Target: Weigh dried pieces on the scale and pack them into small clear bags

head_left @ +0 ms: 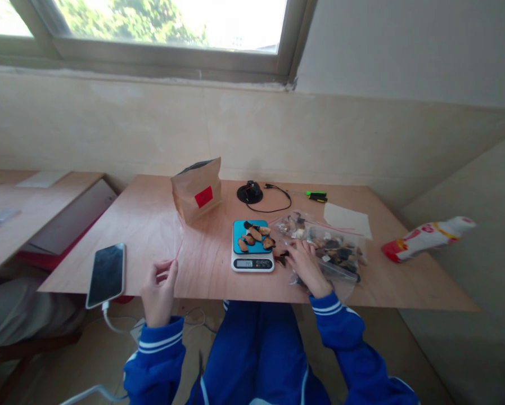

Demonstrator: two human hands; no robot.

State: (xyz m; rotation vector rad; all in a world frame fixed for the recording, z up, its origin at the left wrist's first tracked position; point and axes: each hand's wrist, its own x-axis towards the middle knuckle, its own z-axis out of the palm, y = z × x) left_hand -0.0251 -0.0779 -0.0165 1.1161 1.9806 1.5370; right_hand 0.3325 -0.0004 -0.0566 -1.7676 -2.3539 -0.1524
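near the front edge of the plywood desk point(143, 236), pinched between closed fingers of the left hand point(159, 292), a thin red strip point(179, 247); under the right hand point(307, 269), fingers curled, grip unclear, a zip bag of dried pieces point(337, 247), kept beside a kitchen scale point(252, 265), seemingly for easy reach.

Kitchen scale display point(243, 263): digits lit, too blurred to read. Red label point(203, 197) on kraft paper bag point(193, 194): nothing legible.
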